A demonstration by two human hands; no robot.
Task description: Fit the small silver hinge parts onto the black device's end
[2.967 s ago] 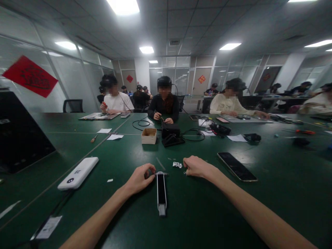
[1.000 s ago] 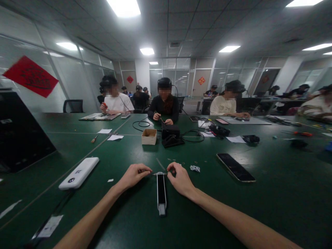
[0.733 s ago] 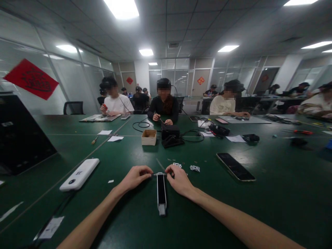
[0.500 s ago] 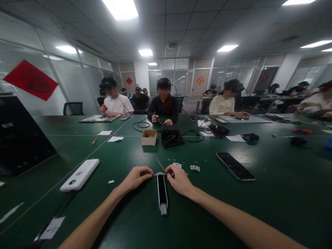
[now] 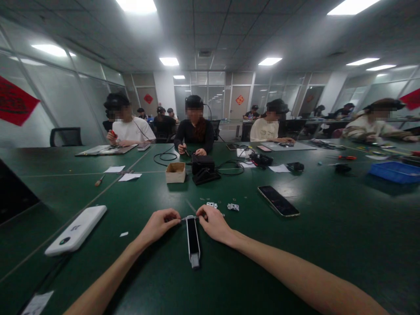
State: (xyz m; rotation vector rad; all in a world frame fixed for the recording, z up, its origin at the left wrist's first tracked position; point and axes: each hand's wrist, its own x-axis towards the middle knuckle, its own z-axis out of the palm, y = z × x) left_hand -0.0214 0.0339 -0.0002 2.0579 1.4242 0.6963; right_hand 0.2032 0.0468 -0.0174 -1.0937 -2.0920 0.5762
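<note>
Left hand (image 5: pixel 160 225), right hand (image 5: pixel 215 224), one black-and-white device (image 5: pixel 193 237) between; two silvery pieces (image 5: pixel 233 207) beyond

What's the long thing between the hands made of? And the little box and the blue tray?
Long thing: maybe plastic or painted metal around its edge, which is white; its black middle looks smooth, but I can't tell what it is.
Box: probably cardboard, maybe thin wood; its pale tan walls look dull.
Blue tray: likely plastic, because it's one bright colour all over.

Single head-worn view, facing forward and down, green table (image 5: pixel 229 280) close below
</note>
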